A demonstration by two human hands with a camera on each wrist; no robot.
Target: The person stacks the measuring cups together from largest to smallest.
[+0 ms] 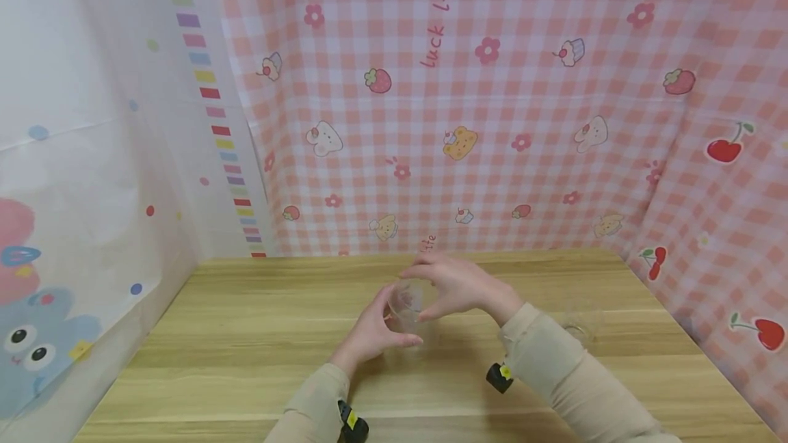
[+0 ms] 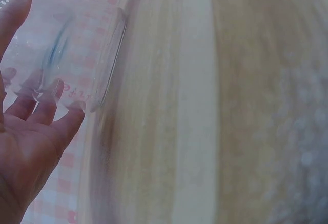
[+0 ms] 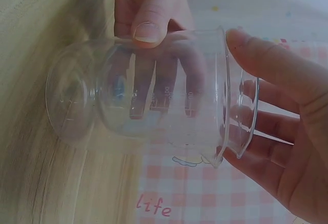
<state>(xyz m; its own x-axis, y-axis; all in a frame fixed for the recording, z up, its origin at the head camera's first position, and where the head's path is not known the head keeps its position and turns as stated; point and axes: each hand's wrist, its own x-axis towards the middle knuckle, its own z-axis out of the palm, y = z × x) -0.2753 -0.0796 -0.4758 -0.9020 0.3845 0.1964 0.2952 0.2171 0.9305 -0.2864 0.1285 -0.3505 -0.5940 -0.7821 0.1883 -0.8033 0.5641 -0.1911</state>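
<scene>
In the right wrist view a clear measuring glass with a round foot, scale marks and a spouted lip lies sideways in view. A second clear rim with its own spout sticks out past that lip, like a clear beaker nested inside. My left hand grips the measuring glass round its body, thumb on the near side and fingers seen through the wall. With thumb and fingers spread round the mouth, my right hand holds the beaker's rim from above. The left wrist view shows the clear wall over my left fingertips.
Another clear glass vessel stands on the wooden table, right of my right forearm. A pink checked cloth hangs behind the table's far edge, and a white patterned sheet hangs at the left.
</scene>
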